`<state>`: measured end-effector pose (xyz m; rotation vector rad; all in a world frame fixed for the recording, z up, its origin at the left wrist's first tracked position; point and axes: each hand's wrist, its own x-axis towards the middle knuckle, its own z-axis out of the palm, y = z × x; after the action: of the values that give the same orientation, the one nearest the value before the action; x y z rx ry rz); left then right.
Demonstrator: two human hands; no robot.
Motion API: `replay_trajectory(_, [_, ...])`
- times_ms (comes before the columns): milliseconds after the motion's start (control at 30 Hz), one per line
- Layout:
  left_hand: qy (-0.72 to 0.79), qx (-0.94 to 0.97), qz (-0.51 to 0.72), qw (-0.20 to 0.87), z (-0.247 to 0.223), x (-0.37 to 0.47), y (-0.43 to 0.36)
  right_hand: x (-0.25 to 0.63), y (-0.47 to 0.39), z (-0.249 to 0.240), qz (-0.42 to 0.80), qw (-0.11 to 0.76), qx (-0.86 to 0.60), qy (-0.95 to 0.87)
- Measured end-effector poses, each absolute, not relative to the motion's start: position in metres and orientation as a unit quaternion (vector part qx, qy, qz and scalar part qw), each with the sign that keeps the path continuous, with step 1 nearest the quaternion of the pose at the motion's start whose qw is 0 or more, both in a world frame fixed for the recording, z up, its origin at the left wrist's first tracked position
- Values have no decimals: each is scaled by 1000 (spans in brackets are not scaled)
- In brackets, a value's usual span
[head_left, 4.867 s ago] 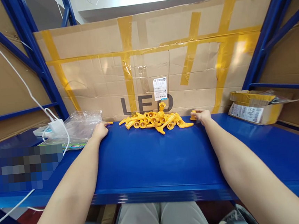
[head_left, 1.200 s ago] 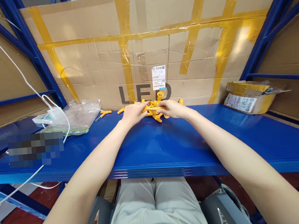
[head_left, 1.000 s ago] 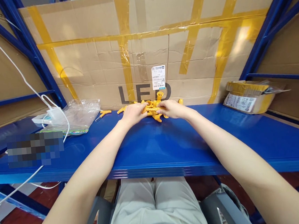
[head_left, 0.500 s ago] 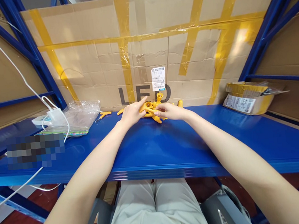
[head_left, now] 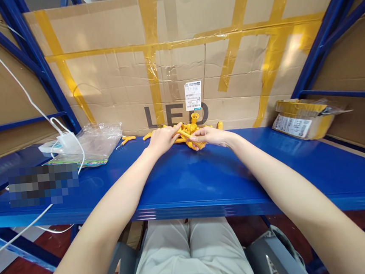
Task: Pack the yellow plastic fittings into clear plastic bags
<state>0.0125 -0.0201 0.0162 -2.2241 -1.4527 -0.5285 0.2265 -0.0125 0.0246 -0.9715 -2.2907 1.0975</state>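
Note:
Several yellow plastic parts [head_left: 195, 118] lie heaped at the back middle of the blue shelf [head_left: 186, 179]. My left hand [head_left: 164, 139] is closed on one yellow piece [head_left: 185, 134] at the left of the heap. From the right, my right hand [head_left: 210, 136] pinches a yellow piece [head_left: 199, 144] at the heap's front. The two held pieces meet or overlap between my fingers; whether they are joined cannot be made out. Left of my left hand lie a small yellow piece [head_left: 147, 136] and a forked yellow piece [head_left: 128, 139].
A large taped cardboard sheet [head_left: 117, 83] stands behind the shelf. To the left are a clear plastic bag [head_left: 98, 140], a white plug with cable [head_left: 68, 140] and a blurred-out dark object [head_left: 42, 183]. An open small carton [head_left: 302, 120] sits at the back right.
My left index finger has come down from its raised position onto the yellow piece. My right fingers have shifted slightly, and a yellow piece now shows beneath them.

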Motion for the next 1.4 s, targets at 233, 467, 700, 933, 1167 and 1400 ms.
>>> replay_trajectory(233, [-535,-795,-187,216,17,13,-19,221,-9,25,279,219,-373,-858])
replay_trajectory(467, [-550,-786,-205,194,17,13,-18,209,-17,27,109,203,-467,-853])
replay_trajectory(700, [-558,-782,-218,170,16,15,-16,199,-27,31,-101,132,-507,-846])
replay_trajectory(933, [-564,-773,-251,143,18,13,-12,189,-38,30,-241,104,-495,-829])
replay_trajectory(1167, [-538,-797,-254,101,14,12,-9,196,-27,21,-357,160,-451,-802])
replay_trajectory(1400, [-523,-805,-227,167,9,14,-14,192,-29,18,-363,167,-437,-806])
